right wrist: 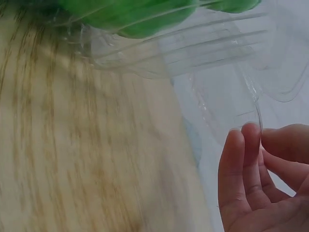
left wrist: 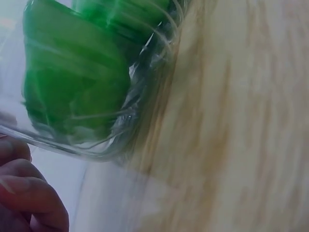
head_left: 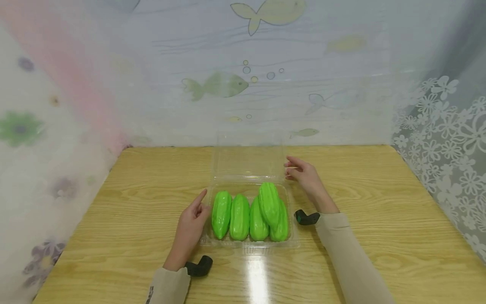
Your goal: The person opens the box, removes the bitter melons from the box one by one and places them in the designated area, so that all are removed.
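Note:
A clear plastic clamshell box (head_left: pixel 247 244) lies with its lid (head_left: pixel 248 162) tipped back away from me. Several glossy, bright green, ridged, elongated pieces (head_left: pixel 239 217) fill its base, side by side. One more green piece (head_left: pixel 268 202) rests on top of those at the right. My left hand (head_left: pixel 191 226) is at the box's left side, index finger stretched forward and thumb close to the wall. My right hand (head_left: pixel 307 179) pinches the lid's right edge between thumb and fingertips, as the right wrist view shows.
The box stands on a wood-grain table (head_left: pixel 136 202). Behind it hangs a pale curtain (head_left: pixel 152 105) with fish prints, and flowered sheets close in both sides. Each wrist carries a black camera mount (head_left: pixel 200 267). A bright light reflection lies in front of the box.

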Motion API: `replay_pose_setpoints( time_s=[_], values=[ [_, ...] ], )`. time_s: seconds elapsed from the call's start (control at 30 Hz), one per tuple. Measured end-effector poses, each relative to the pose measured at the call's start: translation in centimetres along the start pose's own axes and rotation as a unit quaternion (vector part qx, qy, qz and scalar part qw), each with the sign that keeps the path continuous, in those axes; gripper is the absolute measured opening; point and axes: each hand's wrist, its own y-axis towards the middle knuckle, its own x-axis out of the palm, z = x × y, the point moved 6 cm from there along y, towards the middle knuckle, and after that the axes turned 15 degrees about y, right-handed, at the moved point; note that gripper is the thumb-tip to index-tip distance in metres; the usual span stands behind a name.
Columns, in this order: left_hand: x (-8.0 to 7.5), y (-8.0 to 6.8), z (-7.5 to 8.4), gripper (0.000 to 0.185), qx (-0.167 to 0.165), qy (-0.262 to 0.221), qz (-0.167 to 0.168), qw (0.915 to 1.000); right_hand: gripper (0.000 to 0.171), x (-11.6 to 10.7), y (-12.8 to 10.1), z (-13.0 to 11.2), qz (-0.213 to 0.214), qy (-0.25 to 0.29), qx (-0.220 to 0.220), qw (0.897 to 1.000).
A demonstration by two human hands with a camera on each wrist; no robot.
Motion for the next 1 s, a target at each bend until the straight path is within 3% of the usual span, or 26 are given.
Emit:
replay_pose_setpoints(
  time_s=[0.6, 1.0],
  values=[
    [0.1, 0.0, -0.1, 0.044, -0.001, -0.01, 0.002, 1.0, 0.049, -0.3, 0.3, 1.2, -0.004, 0.022, 0.033, 0.999],
    [-0.2, 0.2, 0.0, 0.043, -0.004, -0.009, -0.001, 0.9999, 0.05, 0.2, -0.7, -0.7, 0.008, 0.036, 0.057, 0.998]
  ],
)
